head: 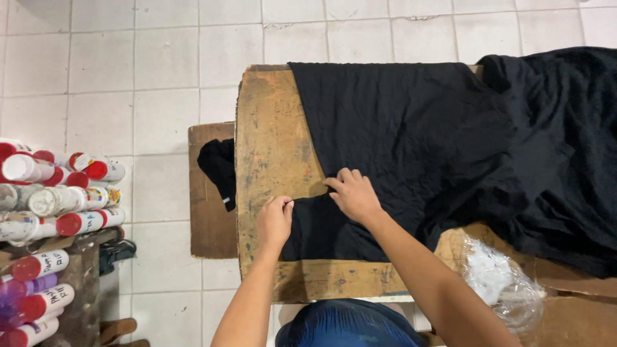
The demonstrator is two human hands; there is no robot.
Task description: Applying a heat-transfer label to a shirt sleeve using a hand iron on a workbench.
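Note:
A black garment (411,135) lies spread over a worn wooden board (270,135), its bulk bunched at the right. My left hand (275,220) pinches the garment's edge near the board's left side, fingers closed on the fabric. My right hand (353,195) presses flat on the cloth just to the right, fingertips at the fold of the edge. Both forearms reach in from the bottom of the view.
Several spray cans (58,199) with red caps lie stacked at the left. A lower wooden board (209,225) carries a small black cloth piece (220,168). A crumpled clear plastic bag (501,283) sits at the right front. White tiled floor (128,77) surrounds the board.

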